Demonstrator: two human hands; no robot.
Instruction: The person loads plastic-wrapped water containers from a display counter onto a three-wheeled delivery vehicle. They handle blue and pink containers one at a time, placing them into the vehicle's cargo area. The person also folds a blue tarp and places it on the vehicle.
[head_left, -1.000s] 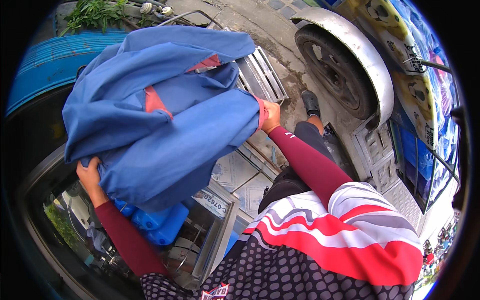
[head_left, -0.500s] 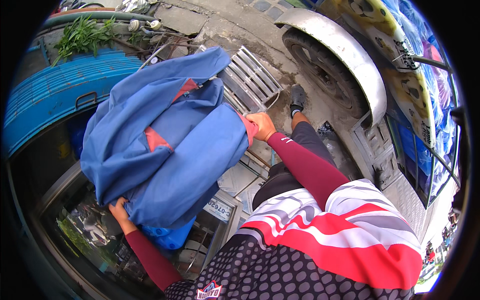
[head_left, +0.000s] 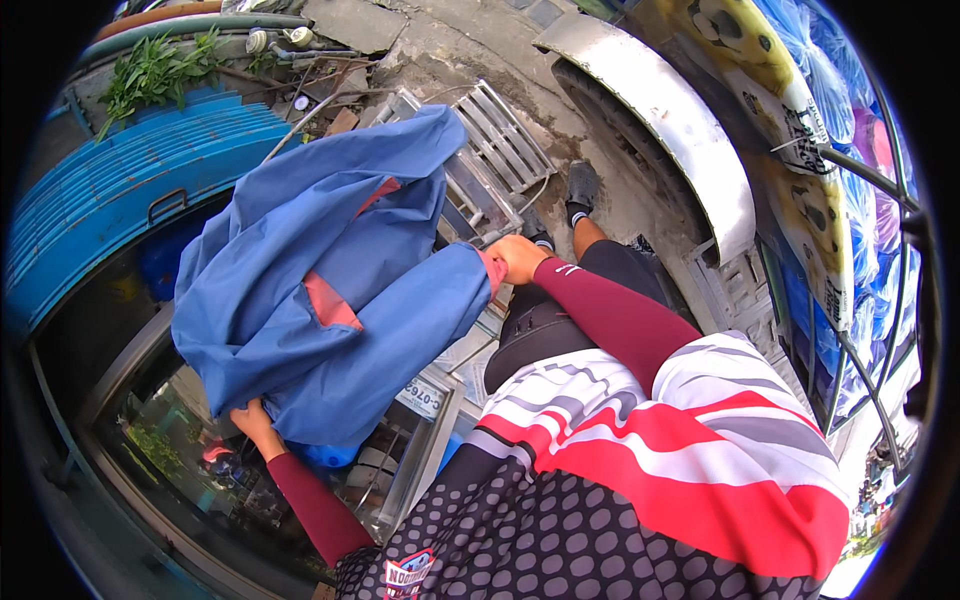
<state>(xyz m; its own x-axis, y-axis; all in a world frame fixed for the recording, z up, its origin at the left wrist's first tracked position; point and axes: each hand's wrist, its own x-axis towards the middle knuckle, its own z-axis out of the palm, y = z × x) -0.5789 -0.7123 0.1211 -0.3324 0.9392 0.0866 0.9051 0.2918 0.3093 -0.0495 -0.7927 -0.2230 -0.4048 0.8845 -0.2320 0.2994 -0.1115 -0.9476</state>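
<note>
A large blue cloth (head_left: 270, 270) with reddish-pink trim, which looks like a work jacket or coverall, hangs bunched between my two hands. At a trimmed end, perhaps a cuff, my right hand (head_left: 518, 258) is closed on the fabric. My left hand (head_left: 257, 424) grips the garment's lower left edge, its fingers partly tucked behind the cloth. The garment covers much of a metal-framed glass case (head_left: 432, 470) below it. Part of a blue plastic container (head_left: 330, 455) shows under the hanging fabric.
A blue ribbed metal panel (head_left: 130, 190) with a handle stands at the left, near leafy green plants (head_left: 165, 75). Slatted metal racks (head_left: 505, 135) lie beyond the garment. At right are a silver wheel fender (head_left: 690, 125) and a cage (head_left: 885, 185) of bagged goods.
The garment has shifted slightly right and hangs a little differently, still held in both hands. My left hand has moved slightly right and down. A second shoe now shows near my right hand.
</note>
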